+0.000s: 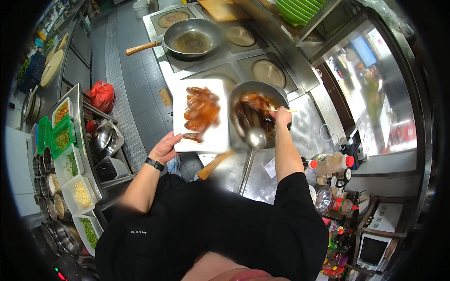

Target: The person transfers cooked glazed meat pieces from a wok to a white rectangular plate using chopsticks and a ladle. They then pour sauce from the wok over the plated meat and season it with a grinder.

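Observation:
My left hand [166, 147] grips the near left corner of a white rectangular plate [220, 142]. Glazed brown pieces of meat [202, 109] lie in a row on it, blurred, with one smaller piece near my thumb. Right of the plate stands a dark wok [279, 90] holding brown sauce and more glazed meat [256, 102]. Over it, my right hand [281, 116] holds chopsticks [291, 111], their tips down by the meat. A steel ladle [255, 138] rests in the wok, its handle pointing toward me. The wooden wok handle [215, 165] sticks out at the near left.
A frying pan [192, 40] with some oily liquid sits farther up the steel stove [230, 56]. Bottles [330, 163] crowd the right side. On the left counter are tubs of chopped vegetables [84, 193]; a red plastic bag [102, 96] is beside the aisle.

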The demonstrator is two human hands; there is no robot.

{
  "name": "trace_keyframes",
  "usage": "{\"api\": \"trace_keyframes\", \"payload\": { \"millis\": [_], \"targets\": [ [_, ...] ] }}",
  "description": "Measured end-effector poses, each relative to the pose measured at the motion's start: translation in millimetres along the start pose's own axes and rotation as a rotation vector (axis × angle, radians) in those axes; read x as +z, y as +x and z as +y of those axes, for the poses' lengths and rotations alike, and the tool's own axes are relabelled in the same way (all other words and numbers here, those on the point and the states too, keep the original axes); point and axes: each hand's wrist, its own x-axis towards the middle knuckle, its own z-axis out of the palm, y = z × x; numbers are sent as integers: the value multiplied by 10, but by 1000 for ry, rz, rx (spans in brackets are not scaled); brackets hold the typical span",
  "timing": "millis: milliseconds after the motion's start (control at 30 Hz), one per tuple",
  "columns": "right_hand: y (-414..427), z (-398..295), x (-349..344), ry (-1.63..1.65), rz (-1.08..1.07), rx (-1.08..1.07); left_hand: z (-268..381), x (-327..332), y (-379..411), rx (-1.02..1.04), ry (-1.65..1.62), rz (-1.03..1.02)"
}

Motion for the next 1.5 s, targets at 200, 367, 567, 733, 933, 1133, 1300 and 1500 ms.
{"api": "trace_keyframes", "payload": {
  "millis": [200,367,567,733,933,1133,1300,1500],
  "targets": [
    [61,122,24,434,-89,396,31,-13,-6,-24,16,-11],
    [82,201,14,664,-151,561,28,30,5,7,-4,-20],
    [148,82,-59,834,-284,602,-45,-87,132,12,-12,-11],
    [-214,-533,-125,904,-544,655,83,151,223,12,-31,-112],
    [-1435,-1248,128,603,-747,564,74,161,300,25,-49,-144],
    [-2069,-1298,286,191,-747,217,-104,-135,367,11,-84,-88],
    [-2235,-1470,274,21,-750,-63,-137,-191,342,26,-105,-80],
    [-2141,-1740,126,104,-612,-305,-117,-196,328,28,-68,-35]
  ]
}}
